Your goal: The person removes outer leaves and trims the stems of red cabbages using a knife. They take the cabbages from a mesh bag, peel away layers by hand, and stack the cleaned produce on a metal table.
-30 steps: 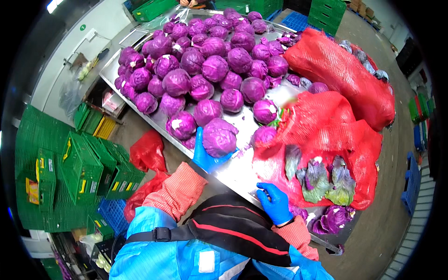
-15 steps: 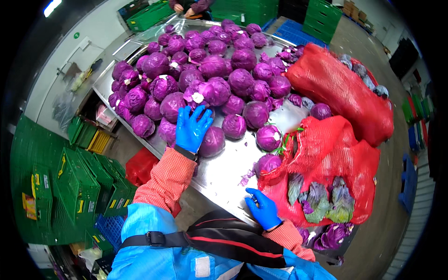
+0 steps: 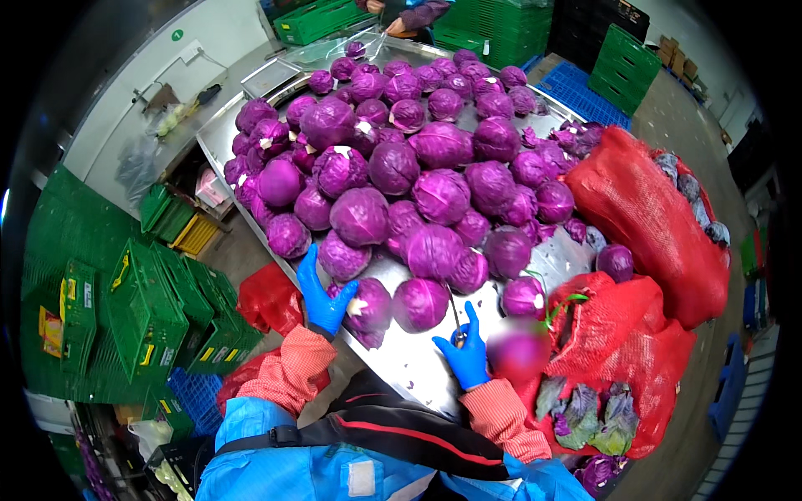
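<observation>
My left hand [image 3: 326,294], in a blue glove, is at the near left edge of the metal table [image 3: 380,355]. Its fingers are spread and its thumb overlaps the edge of a red cabbage [image 3: 369,307] with a pale cut stem. My right hand [image 3: 464,352], also gloved in blue, is closed around the handle of a knife [image 3: 455,316], whose thin blade points away from me. Another red cabbage [image 3: 420,304] lies between my hands. A blurred red cabbage [image 3: 516,351] is just right of my right hand. Many more are heaped across the table beyond.
Two red mesh sacks [image 3: 643,230] lie along the right side, the nearer with loose leaves [image 3: 585,417] on it. Green crates [image 3: 142,313] stand at left. Across the table, another person's hands [image 3: 396,25] are by clear plastic. A blue pallet [image 3: 585,90] is behind.
My left hand has drawn back from the heap toward the near edge, and a cabbage now lies beside it. My right hand has moved farther over the table, and its knife blade now shows. The view has shifted.
</observation>
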A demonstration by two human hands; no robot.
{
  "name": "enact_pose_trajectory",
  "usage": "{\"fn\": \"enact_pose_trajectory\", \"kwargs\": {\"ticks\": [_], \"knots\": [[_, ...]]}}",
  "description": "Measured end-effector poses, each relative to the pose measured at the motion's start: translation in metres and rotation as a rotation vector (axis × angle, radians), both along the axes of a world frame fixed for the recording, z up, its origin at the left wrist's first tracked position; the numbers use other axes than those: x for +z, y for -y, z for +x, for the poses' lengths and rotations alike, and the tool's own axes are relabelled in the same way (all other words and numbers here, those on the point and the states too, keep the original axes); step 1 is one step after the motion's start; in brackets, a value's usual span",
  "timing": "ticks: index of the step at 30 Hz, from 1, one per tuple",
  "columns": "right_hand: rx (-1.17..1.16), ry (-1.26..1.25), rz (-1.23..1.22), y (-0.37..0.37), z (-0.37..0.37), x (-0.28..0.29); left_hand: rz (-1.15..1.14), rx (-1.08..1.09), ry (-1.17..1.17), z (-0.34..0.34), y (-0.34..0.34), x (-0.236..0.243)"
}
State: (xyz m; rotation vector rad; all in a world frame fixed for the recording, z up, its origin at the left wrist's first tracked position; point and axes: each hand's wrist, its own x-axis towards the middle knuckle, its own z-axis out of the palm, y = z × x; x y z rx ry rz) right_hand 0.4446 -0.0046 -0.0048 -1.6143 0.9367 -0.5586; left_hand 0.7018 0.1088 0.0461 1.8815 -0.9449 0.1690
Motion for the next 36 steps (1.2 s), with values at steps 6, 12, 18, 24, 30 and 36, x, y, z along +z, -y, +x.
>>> {"fn": "enact_pose_trajectory", "kwargs": {"ticks": [6, 12, 18, 24, 30, 36], "knots": [[-0.058, -0.169, 0.008, -0.021, 0.017, -0.010, 0.074, -0.173, -0.190, 0.052, 0.000, -0.044], [-0.241, -0.004, 0.111, -0.040, 0.046, 0.002, 0.091, -0.318, -0.442, 0.078, 0.013, -0.062], [-0.415, 0.062, 0.135, -0.043, 0.100, 0.007, 0.106, -0.346, -0.433, 0.092, 0.016, -0.068], [-0.264, -0.221, 0.208, -0.015, 0.135, -0.001, 0.118, -0.403, -0.434, 0.103, 0.032, -0.068], [-0.329, -0.144, -0.097, -0.022, 0.131, -0.034, 0.150, -0.414, -0.447, 0.108, 0.047, -0.055], [-0.535, 0.094, -0.023, 0.029, 0.170, -0.003, 0.017, -0.381, -0.649, 0.104, 0.082, -0.056]]}}
